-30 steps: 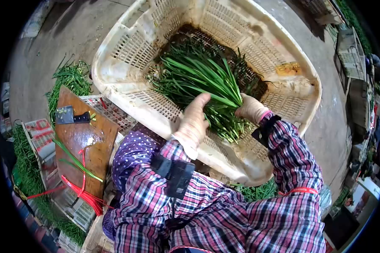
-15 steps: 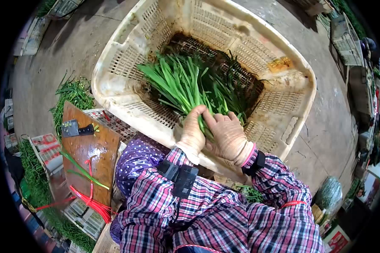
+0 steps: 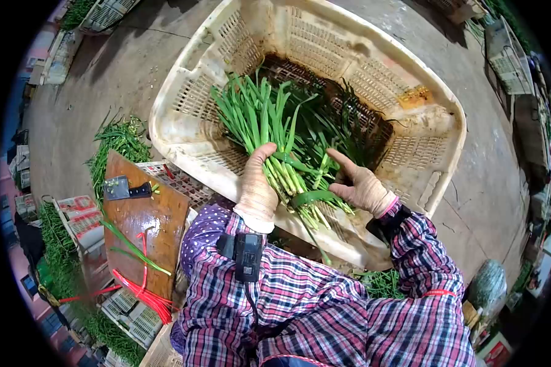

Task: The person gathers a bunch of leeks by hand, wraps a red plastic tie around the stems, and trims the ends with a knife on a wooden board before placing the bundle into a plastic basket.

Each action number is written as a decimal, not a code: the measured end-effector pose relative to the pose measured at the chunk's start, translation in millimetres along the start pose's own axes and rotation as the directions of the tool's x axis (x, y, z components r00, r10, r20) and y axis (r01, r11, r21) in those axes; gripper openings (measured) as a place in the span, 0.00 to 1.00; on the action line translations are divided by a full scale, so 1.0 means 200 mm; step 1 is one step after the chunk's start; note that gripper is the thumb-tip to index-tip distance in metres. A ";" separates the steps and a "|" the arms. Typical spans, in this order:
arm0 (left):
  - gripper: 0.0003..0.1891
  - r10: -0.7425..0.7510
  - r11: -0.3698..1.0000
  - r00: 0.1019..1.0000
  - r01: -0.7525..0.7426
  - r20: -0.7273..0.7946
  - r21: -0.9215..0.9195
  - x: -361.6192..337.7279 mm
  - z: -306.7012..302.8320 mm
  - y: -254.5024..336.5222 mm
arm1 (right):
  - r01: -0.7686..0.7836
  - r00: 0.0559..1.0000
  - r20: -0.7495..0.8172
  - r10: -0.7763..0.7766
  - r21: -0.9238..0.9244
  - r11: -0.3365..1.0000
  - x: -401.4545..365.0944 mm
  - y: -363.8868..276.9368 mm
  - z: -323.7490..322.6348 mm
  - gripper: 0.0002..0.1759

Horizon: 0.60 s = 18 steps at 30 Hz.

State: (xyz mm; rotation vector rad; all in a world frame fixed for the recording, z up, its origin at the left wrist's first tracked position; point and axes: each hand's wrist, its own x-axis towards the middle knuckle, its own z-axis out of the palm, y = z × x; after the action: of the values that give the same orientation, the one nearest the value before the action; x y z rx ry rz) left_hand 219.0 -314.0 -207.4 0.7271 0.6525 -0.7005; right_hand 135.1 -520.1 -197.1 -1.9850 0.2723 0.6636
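My left hand is closed around the left side of a bunch of long-leaved green stalks, its thumb over the top. The bunch lies at the near rim of a large, stained white plastic basket, leaves pointing inward and pale cut ends toward me. Green leaves cross the stalks, one near my left thumb and another lower down. At the bunch's right side is my right hand, thumb and forefinger spread apart, the thumb close to the lower leaf. More dark green leaves lie inside the basket.
To my left, a wooden board carries a cleaver, a loose green stalk and red ties. A heap of greens lies on the floor behind it. Other crates stand at the right edge.
My hands, formerly together on the stalk bases, have parted. The right has moved right and opened; the left has shifted left with the bunch. Leaves now cross the stalks, and the cut ends show.
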 end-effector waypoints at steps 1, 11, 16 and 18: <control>0.20 0.037 0.999 0.999 -0.036 -0.025 0.038 -0.03 0.03 0.00 | 0.003 1.000 0.000 -0.003 0.005 1.000 0.01 -0.02 0.01 0.40; 0.25 0.109 0.982 0.984 -0.129 0.142 0.135 -0.11 0.07 0.10 | 0.387 0.922 0.080 -0.379 -0.219 0.896 0.14 0.08 0.11 0.14; 0.14 0.250 0.924 0.909 -0.122 0.332 -0.361 -0.18 0.10 0.30 | 0.343 0.935 0.315 -0.161 -0.700 0.626 0.18 0.31 -0.03 0.11; 0.15 0.235 0.903 0.901 -0.063 0.365 -0.425 -0.22 0.09 0.36 | 0.247 0.898 0.397 0.190 -0.812 0.529 0.18 0.40 -0.08 0.17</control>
State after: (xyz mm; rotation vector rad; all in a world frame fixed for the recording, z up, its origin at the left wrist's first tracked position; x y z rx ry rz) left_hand 252.8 -274.3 -138.8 0.2268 0.3287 -0.5245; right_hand 134.9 -570.0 -270.5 -2.6525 -0.4960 1.4065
